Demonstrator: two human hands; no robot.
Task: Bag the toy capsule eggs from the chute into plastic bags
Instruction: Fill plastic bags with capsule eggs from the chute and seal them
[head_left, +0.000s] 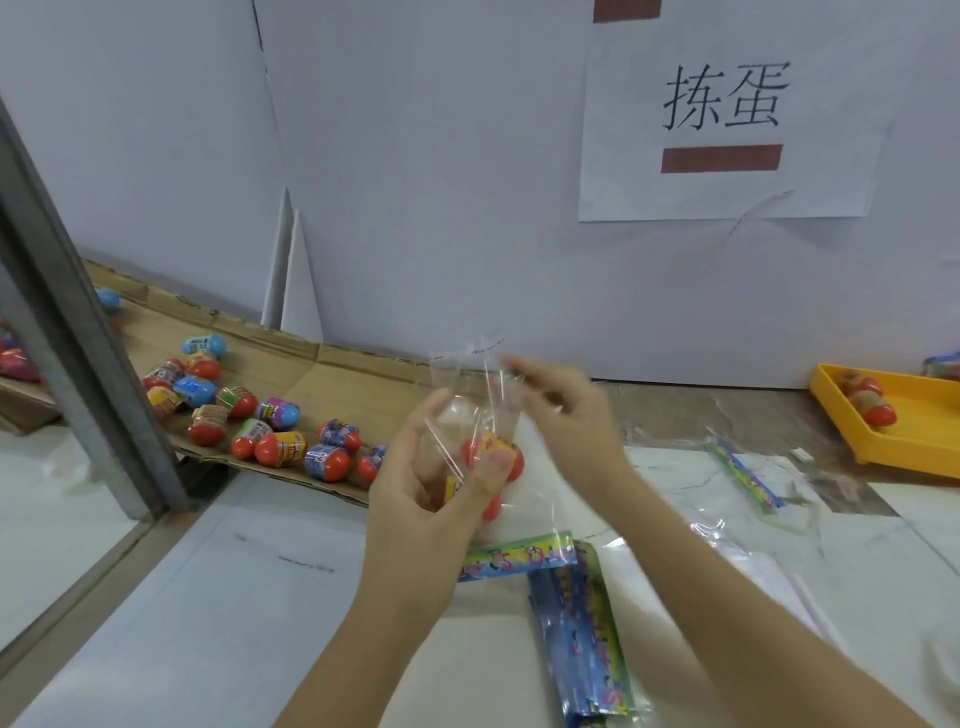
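**Holding a clear bag with eggs inside**

Left of the grip, the cardboard chute (332, 379) carries loose capsule eggs (280, 447). Far to the right sits a yellow tray (914, 431), and just below the grip lies a stack of printed-header bags (582, 634). The left hand (431, 483) curls round a clear plastic bag (478, 395), its thumb pressing the red-and-yellow eggs (493, 452) inside. The right hand (566, 410), blurred, is at the bag's upper edge; whether it pinches the bag is unclear.

a paper sign (727, 130) hangs on the white wall (441, 156), a grey metal post (78, 338) stands at left.
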